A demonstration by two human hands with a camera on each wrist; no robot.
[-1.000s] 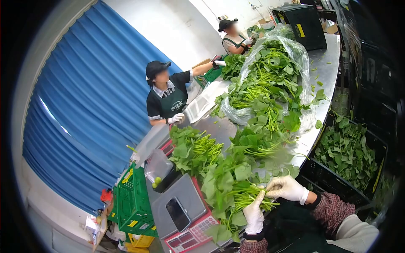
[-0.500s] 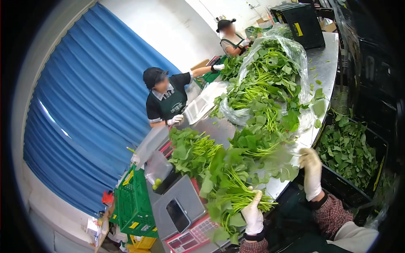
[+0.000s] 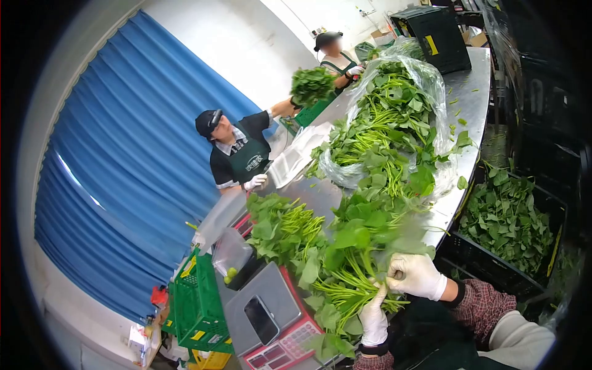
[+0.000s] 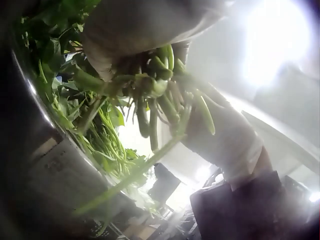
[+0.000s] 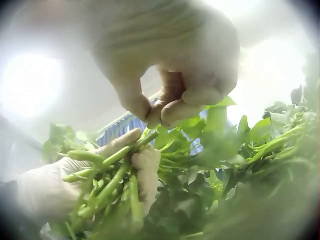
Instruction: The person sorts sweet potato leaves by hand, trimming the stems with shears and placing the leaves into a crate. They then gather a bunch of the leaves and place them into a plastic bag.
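In the head view my gloved left hand (image 3: 374,319) grips a bunch of green leafy stems (image 3: 345,285) by the cut ends, its leaves lying toward the scale. The right wrist view shows those stem ends (image 5: 107,190) sticking out of the left hand (image 5: 45,187). Just above them, my gloved right hand (image 5: 175,45) has its thumb and fingertips together on a leafy stem. From the left wrist camera, the left hand (image 4: 140,25) covers the top of the bunch, and cut ends (image 4: 155,110) hang below it.
A large leafy heap (image 3: 385,135) in clear plastic covers the metal table (image 3: 472,92). A scale (image 3: 262,296) holding a phone (image 3: 261,319) stands left. A black crate (image 3: 505,265) of greens is at right, green crates (image 3: 200,302) at left. Two people work across the table.
My right hand went out toward the table's edge and came back beside the left hand, now with a leafy stem. The nearer person across has lifted a bunch of greens.
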